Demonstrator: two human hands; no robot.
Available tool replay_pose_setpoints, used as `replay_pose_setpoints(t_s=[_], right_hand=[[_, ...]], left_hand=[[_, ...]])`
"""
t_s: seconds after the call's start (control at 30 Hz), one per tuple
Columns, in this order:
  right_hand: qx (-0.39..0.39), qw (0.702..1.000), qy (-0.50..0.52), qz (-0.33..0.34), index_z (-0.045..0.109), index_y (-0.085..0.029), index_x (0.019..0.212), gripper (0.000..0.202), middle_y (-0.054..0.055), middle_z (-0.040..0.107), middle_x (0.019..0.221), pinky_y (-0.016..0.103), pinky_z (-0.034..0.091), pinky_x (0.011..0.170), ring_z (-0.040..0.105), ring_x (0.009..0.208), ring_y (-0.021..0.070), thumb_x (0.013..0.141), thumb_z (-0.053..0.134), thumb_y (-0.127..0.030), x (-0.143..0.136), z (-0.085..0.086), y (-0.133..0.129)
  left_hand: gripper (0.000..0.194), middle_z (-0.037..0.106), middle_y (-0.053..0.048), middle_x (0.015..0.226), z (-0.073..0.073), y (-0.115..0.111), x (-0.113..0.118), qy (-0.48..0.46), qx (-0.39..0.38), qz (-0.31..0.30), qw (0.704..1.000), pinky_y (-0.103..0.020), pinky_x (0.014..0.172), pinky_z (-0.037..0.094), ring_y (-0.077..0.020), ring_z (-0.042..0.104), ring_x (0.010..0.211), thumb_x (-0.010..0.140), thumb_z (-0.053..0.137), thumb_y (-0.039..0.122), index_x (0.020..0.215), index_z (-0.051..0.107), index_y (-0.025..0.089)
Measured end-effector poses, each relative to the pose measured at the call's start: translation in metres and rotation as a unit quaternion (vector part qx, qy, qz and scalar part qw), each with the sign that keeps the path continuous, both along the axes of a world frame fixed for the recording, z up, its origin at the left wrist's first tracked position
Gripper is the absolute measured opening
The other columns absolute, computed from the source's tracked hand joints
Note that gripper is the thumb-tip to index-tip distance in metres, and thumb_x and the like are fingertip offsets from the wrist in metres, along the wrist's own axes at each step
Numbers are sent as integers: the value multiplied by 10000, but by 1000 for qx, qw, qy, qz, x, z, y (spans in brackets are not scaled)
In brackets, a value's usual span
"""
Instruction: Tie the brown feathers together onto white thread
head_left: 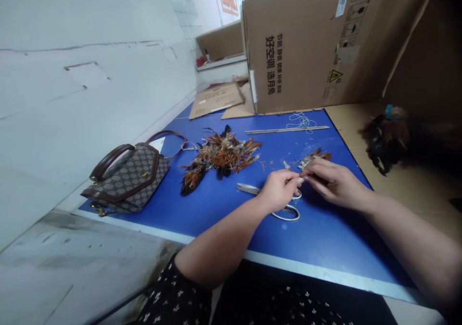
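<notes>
Above the blue table, my left hand [279,189] and my right hand [332,183] meet with fingertips pinched together. Between them is a small pale piece, mostly hidden by the fingers and too small to name. Metal scissors [249,188] lie under my left hand, blades pointing left and handles partly covered. Just beyond my right hand sits a small bunch of brown and grey feathers [313,157]. A larger pile of orange, brown and black feathers [222,154] lies to the left of my hands.
A patterned handbag [133,183] stands at the table's left. Thin sticks [285,130] and tangled pale string [302,120] lie toward the back. A large cardboard box [299,46] rises behind. More dark feathers [386,140] rest on cardboard [350,128] at right.
</notes>
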State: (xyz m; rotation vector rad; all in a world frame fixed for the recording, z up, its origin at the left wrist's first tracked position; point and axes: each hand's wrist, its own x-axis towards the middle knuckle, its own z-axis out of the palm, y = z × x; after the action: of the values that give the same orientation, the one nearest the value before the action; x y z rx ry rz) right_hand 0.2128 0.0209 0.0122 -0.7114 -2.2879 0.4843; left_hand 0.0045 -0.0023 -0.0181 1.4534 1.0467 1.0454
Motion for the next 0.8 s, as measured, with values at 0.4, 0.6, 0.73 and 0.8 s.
replay_pose_setpoints(t_s=[0.4,0.6,0.73,0.8], right_hand=[[37,994,95,-38,740,-285,1289,319,111,763,1146,409,601,905,733,1023,254,1000,605,-270,-13,-3,-3],[42,995,89,-2,742,-302,1286,327,87,761,1112,363,603,875,738,1003,224,1005,585,-248,-14,-7,0],[48,991,102,-71,716,-269,1290,315,86,771,1095,370,586,881,733,964,227,989,624,-255,-14,-7,-2],[37,994,58,-90,744,-249,1151,210,75,774,1005,359,574,838,726,892,223,979,626,-278,-11,-4,-3]], left_hand=[[430,585,14,618,8,3,1,-166,-95,-4,982,-241,640,497,-118,653,578,853,758,539,816,625,131],[459,615,4,622,8,4,-1,-177,-101,-12,979,-265,673,538,-137,679,606,807,801,549,819,627,125],[398,645,0,723,18,8,-8,-156,-37,61,985,-239,644,519,-104,654,600,863,753,513,915,670,127],[364,651,-2,753,22,13,-13,-136,5,130,982,-222,626,499,-83,628,589,898,719,495,937,684,135]])
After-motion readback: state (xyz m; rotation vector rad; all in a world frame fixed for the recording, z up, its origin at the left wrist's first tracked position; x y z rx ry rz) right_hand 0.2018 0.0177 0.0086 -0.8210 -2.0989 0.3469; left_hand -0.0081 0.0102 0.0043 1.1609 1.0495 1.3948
